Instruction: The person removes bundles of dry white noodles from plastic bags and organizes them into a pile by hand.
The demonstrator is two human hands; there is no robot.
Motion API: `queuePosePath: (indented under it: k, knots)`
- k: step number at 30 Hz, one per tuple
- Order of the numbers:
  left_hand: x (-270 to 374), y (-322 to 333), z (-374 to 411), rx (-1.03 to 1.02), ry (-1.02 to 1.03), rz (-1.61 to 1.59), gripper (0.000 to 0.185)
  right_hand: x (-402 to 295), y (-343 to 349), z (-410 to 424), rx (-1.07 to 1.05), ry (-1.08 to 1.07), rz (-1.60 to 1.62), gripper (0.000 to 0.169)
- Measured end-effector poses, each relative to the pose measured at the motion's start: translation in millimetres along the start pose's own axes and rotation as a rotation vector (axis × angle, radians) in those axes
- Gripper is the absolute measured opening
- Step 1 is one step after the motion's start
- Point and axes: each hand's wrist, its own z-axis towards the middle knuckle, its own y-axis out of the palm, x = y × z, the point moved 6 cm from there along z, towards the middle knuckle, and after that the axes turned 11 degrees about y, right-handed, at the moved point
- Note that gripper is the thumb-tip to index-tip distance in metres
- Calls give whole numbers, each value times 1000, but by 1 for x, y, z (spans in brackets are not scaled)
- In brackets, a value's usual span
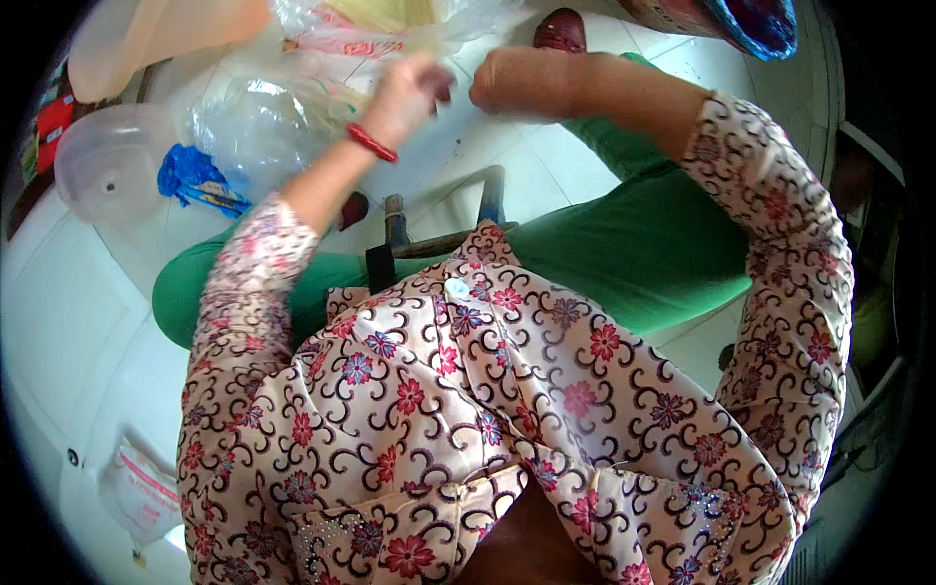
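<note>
My left hand (412, 95), with a red bangle (371, 142) at its wrist, is raised over the floor with fingers curled and blurred by motion. Just beyond it lies a clear plastic bag with red print (358, 45) and something yellow inside. A second clear plastic bag (256, 128) bulges on the floor to its left. My right hand (515, 84) is bent at the wrist, its back toward me and its fingers hidden. A small gap separates the two hands. Whether either one holds something thin cannot be made out.
A peach plastic container (164, 36), a clear plastic tub (110, 164) and a crumpled blue plastic bag (194, 175) are on the left. At upper right stands a sack with a blue rim (760, 25). Wooden legs (395, 223) show by my green trousers (629, 241). A printed bag (142, 490) lies lower left.
</note>
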Motion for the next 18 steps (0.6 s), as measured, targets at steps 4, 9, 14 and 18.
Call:
queuePosePath:
  k: [4,9,14,18]
  knots:
    - [-151,61,-62,-593,-233,800,45,15,84,52,-134,124,-52,13]
    - [-205,21,-71,-424,-339,703,60,-1,160,117,-41,461,192,16]
    - [-198,-8,-55,-347,-359,789,64,-48,193,138,-93,457,257,16]
    - [-162,-26,-55,-275,-331,786,61,-63,181,142,-72,476,222,14]
